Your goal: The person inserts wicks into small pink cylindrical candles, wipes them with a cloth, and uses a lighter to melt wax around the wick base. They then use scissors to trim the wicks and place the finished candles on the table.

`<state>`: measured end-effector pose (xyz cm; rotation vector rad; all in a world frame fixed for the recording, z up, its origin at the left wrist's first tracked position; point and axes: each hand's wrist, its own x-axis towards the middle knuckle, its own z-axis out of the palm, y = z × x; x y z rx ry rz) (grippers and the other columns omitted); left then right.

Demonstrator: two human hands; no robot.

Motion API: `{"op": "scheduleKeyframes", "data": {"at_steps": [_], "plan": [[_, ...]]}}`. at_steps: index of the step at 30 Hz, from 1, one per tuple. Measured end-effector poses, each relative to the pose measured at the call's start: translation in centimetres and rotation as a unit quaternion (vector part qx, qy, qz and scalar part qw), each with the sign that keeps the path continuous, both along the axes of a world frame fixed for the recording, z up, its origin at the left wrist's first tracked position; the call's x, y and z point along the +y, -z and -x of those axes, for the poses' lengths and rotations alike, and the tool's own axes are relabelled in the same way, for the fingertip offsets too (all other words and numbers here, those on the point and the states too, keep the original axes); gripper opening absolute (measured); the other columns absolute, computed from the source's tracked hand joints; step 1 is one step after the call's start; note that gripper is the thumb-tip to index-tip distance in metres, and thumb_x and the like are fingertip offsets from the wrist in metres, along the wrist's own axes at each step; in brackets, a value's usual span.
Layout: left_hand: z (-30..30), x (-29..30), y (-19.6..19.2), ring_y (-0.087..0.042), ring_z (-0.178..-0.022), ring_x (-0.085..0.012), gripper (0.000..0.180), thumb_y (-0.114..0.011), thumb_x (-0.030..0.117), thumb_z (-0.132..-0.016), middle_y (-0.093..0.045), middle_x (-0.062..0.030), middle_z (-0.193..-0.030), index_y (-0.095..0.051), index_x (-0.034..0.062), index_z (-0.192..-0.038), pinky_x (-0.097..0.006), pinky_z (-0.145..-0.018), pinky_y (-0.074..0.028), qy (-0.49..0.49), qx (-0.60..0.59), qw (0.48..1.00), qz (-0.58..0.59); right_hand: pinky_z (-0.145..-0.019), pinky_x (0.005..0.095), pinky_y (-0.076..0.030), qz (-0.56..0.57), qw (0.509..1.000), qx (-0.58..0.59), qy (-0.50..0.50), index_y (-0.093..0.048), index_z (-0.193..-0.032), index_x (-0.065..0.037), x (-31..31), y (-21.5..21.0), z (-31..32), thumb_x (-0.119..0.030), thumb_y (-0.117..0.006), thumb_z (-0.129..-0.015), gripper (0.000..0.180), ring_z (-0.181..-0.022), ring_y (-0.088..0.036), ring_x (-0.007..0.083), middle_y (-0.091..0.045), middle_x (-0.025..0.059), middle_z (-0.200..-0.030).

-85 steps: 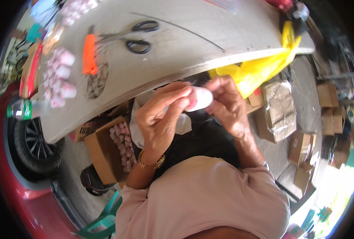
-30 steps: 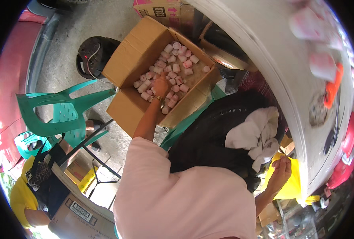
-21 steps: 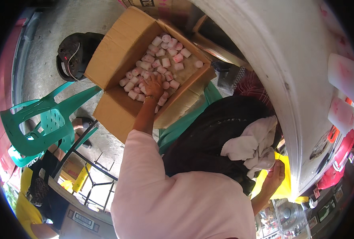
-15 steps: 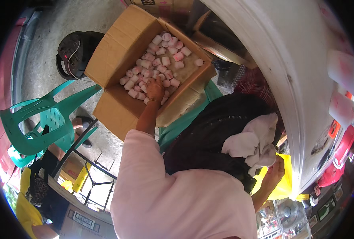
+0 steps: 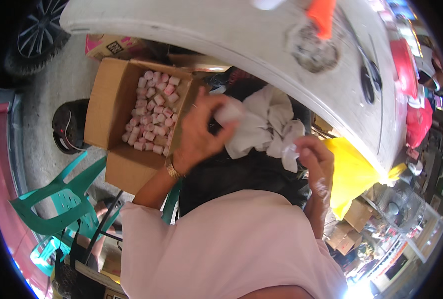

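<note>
My left grip (image 5: 201, 133) is closed around one small, round-sided, pink-and-white piece (image 5: 230, 113), with the thumb on one side and the fingers on the other. It is up in the air in front of the crumpled off-white cloth (image 5: 264, 112) on my lap, to the right of the brown cardboard box (image 5: 107, 102). The piece is blurry, so I can't tell if it is hollow or just which way it tips. I think it is light, because two or three fingers seem to be enough. It looks smooth, so it may slide or roll if I hold it loosely. I can't tell if it is hard or soft, so a gentle squeeze seems safest, in case it dents. The best place to hold it looks like the middle of its round side, with the ends left free. Many small pink-and-white pieces (image 5: 150, 115) lie every which way in the box, and I guess one is easiest to pick from the top of the heap. My right grip (image 5: 317, 162) has its fingertips close together by the edge of the cloth, and I can't tell if it is pinching anything. The pale worktop (image 5: 231, 27) is beyond the cloth.
</note>
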<state>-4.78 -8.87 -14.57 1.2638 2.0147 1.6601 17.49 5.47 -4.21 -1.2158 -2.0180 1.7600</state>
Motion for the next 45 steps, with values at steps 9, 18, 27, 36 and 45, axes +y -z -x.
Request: {"op": "scheduleKeyframes", "data": {"at_steps": [9, 18, 27, 36, 45], "plan": [[-5.9, 3.7, -5.6, -0.063, -0.098, -0.0277, 0.054, -0.083, 0.011, -0.067, -0.065, -0.0124, -0.108, -0.056, 0.0075, -0.113, -0.057, -0.111, -0.027, 0.192, 0.159, 0.962, -0.109, -0.086, 0.0265, -0.045, 0.148, 0.965, 0.215, 0.016, -0.051, -0.119, 0.002, -1.0, 1.6, -0.8, -0.01, -0.068, -0.087, 0.038, -0.1, -0.055, 0.012, -0.058, 0.0078, -0.11], [-5.0, 3.6, -6.8, -0.061, -0.089, -0.0326, 0.046, -0.075, 0.031, -0.078, -0.063, -0.0118, -0.097, -0.058, 0.0023, -0.111, -0.047, -0.093, -0.044, 0.081, 0.139, 0.987, 0.024, -0.092, 0.0303, -0.044, 0.215, 0.94, 0.254, 0.076, -0.051, -0.12, 0.0, -0.4, 2.1, -3.4, -0.019, -0.073, -0.084, 0.046, -0.104, -0.055, 0.0146, -0.06, 0.0076, -0.111], [-2.3, 2.1, -7.8, -0.061, -0.09, -0.0284, 0.025, -0.063, 0.023, -0.089, -0.063, -0.012, -0.089, -0.059, -0.0011, -0.095, -0.039, -0.082, -0.047, 0.202, -0.245, 0.929, 0.188, -0.095, 0.0317, -0.043, 0.18, 0.941, 0.273, 0.092, -0.05, -0.12, 0.001, 0.1, 2.2, -4.6, -0.009, -0.072, -0.082, 0.045, -0.107, -0.055, 0.0158, -0.059, 0.0082, -0.113], [-6.0, 4.1, -2.8, -0.055, -0.113, -0.024, 0.052, -0.065, 0.024, -0.089, -0.055, -0.0124, -0.126, -0.046, 0.0014, -0.132, -0.033, -0.099, -0.045, 0.336, -0.313, 0.883, 0.096, -0.079, 0.0245, -0.048, 0.055, 0.967, 0.234, 0.089, -0.051, -0.119, -0.001, -0.2, 2.1, -4.2, -0.006, -0.072, -0.08, 0.045, -0.092, -0.057, 0.0102, -0.06, 0.0069, -0.109], [-7.9, 5.7, -6.0, -0.056, -0.101, -0.0268, 0.069, -0.079, 0.028, -0.067, -0.056, -0.0151, -0.111, -0.048, 0.0002, -0.122, -0.033, -0.086, -0.048, 0.291, -0.02, 0.954, 0.072, -0.062, 0.0215, -0.043, -0.161, 0.97, 0.174, -0.06, -0.053, -0.127, -0.007, 0.5, 0.5, -3.7, -0.011, -0.083, -0.064, 0.07, -0.08, -0.049, 0.0136, -0.049, 0.0108, -0.119]]}}
